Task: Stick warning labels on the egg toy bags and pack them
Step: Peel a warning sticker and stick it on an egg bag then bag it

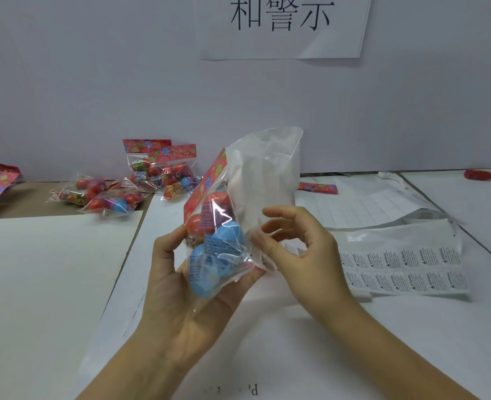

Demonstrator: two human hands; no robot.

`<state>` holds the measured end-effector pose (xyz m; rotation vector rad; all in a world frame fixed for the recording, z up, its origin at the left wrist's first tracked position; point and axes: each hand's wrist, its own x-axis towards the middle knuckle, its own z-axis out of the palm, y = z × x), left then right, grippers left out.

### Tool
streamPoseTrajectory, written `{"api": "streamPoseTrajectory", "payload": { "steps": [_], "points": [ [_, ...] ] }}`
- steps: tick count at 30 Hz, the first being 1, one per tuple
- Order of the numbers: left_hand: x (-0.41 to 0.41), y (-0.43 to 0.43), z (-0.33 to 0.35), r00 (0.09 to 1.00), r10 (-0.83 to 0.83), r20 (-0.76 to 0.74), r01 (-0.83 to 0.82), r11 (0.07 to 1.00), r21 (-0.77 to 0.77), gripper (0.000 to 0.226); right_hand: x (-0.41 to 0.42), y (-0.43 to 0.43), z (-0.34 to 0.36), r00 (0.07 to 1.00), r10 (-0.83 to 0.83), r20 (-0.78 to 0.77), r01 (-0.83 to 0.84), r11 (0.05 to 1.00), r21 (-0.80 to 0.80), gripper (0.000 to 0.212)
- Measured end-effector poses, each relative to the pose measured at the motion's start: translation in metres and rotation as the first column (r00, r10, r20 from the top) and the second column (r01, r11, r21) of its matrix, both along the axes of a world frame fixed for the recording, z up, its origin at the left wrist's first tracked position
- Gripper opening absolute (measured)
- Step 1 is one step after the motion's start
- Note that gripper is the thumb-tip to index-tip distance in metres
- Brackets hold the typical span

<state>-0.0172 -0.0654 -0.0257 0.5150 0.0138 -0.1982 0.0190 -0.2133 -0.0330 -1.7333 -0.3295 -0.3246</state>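
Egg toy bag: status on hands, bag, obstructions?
Left hand gripping egg toy bag. Right hand pinching frosted outer bag beside it. Label sheet lies right of hands; nothing blocking.

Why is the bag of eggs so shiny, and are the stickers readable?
Head view: white glare streaks the clear egg bag in the left hand; the sticker sheet is soft, only WARNING legible; light even, shadows faint.
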Motion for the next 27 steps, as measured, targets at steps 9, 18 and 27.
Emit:
{"api": "streamPoseTrajectory", "payload": {
  "steps": [9, 18, 27],
  "points": [
    [-0.005, 0.005, 0.014, 0.948, -0.253, 0.193, 0.179, 0.926, 0.333, 0.048, -0.001, -0.012, 0.009, 0.970, 0.043, 0.239, -0.012, 0.991, -0.131, 0.080],
    [0.006, 0.020, 0.018, 0.994, 0.105, 0.012, -0.096, 0.843, 0.529, 0.026, 0.018, -0.037, 0.025, 0.952, 0.213, -0.220, -0.159, 0.958, 0.239, 0.080],
    [0.021, 0.024, -0.010, 0.929, 0.327, 0.173, -0.177, -0.019, 0.984, 0.083, 0.015, -0.032, 0.025, 0.957, 0.167, -0.238, -0.099, 0.957, 0.274, 0.034]
  ]
}}
